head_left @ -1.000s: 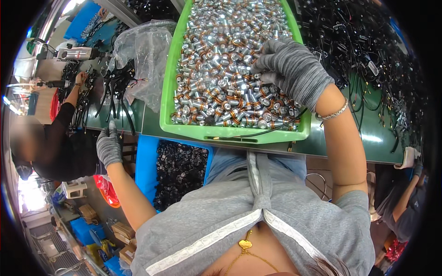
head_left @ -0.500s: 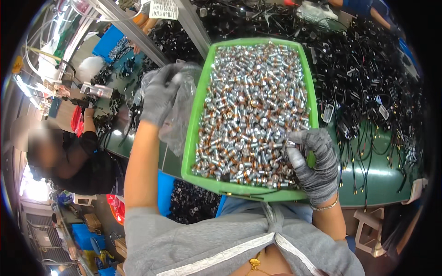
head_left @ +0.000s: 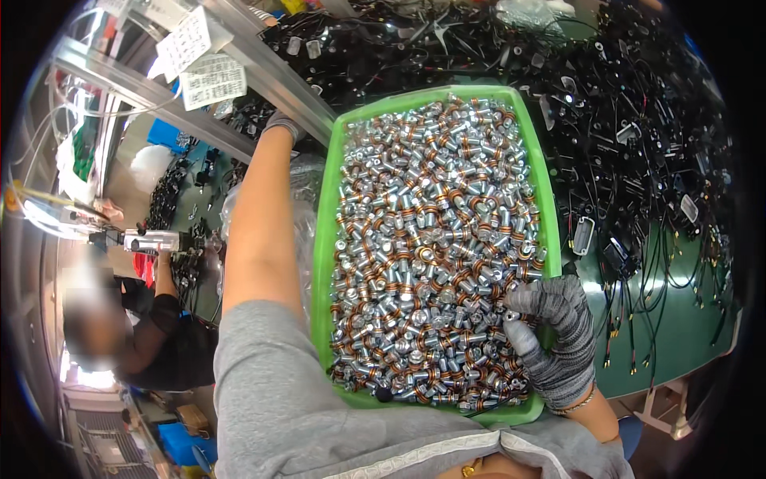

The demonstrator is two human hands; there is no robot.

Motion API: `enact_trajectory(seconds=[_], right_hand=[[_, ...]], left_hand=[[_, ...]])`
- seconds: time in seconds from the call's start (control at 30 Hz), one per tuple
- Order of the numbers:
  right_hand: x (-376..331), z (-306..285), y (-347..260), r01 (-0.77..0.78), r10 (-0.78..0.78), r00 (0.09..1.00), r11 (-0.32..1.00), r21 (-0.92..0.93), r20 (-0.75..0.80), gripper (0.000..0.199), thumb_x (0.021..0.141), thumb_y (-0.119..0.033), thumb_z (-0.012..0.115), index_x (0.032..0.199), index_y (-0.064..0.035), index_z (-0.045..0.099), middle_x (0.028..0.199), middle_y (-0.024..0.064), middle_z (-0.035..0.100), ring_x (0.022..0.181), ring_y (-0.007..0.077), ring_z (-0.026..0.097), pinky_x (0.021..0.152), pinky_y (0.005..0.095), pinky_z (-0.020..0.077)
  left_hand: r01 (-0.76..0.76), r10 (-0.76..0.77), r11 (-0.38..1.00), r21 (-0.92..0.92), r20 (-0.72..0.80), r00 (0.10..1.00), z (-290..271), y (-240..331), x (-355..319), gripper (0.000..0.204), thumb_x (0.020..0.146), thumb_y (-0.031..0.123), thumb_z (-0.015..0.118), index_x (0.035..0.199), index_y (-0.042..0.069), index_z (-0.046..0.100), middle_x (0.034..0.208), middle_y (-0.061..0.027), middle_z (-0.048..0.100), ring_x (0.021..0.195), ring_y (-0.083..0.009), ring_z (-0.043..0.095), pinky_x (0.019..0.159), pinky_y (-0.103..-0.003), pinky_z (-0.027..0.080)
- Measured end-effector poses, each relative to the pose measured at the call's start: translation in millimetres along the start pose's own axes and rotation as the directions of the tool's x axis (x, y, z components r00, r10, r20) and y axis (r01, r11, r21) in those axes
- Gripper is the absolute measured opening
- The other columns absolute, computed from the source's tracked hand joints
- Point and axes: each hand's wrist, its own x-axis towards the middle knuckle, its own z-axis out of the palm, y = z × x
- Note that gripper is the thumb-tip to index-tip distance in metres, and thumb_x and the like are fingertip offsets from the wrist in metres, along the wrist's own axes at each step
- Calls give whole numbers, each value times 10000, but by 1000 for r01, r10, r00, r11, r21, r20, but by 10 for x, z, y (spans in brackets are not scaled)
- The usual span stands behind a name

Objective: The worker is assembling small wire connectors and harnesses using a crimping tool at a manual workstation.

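Coils (head_left: 435, 239) fill a green tray (head_left: 323, 239) on the green table (head_left: 678, 319), amid black cables (head_left: 638, 144). Her gloved right hand (head_left: 550, 335) rests at the tray's near right corner, fingers curled, pinching one small coil. Her left hand (head_left: 279, 126) reaches past the tray's far left corner; its fingers are hidden, so I cannot tell their grip.

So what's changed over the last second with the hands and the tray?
The left hand rose from the bench edge, passed over the clear bag, and now reaches far up beside the green tray. The right hand slid from the tray's far right to its near right corner. The tray stayed full of metal parts.
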Motion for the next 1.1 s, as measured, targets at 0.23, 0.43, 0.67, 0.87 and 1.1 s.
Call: enact_trajectory(seconds=[0.23,0.43,0.67,0.87,1.1], right_hand=[[19,-16,26,-24,24,997,1000,9,80,232,738,-99,700,968,-82,688,886,52,639,857,246,553,793,372,439],[33,-43,20,-10,11,995,1000,-14,96,236,729,-104,705,965,-98,694,895,41,641,851,241,549,794,376,436],[66,-83,22,2,-4,994,1000,10,112,238,735,-128,710,972,-117,703,900,38,633,861,234,543,800,365,436],[-40,-27,130,-48,44,999,990,130,30,257,739,-125,727,994,-122,695,900,35,630,849,213,542,792,353,433],[-196,10,363,30,151,975,633,774,-161,223,812,-139,714,1013,-82,637,915,72,635,773,129,554,678,266,454]], left_hand=[[-5,3,1000,-10,-112,994,70,-32,-1,595,916,555,383,1210,78,584,1289,-181,538,1207,-320,500,971,-393,424],[-76,53,994,-76,-261,964,-119,91,-251,659,912,583,395,1179,6,572,1210,-215,575,1152,-357,522,973,-387,411],[113,-130,981,-156,-106,986,-753,309,-785,526,893,456,502,1156,8,585,1188,-224,582,1121,-374,537,940,-420,433],[159,-168,985,60,195,966,-1719,688,-1522,289,878,305,562,1032,84,667,1006,-174,663,966,-318,631,854,-427,487],[-329,312,884,-333,-105,944,-1984,1850,-829,342,920,276,579,1217,107,594,1223,-129,600,1090,-239,593,948,-355,456]])
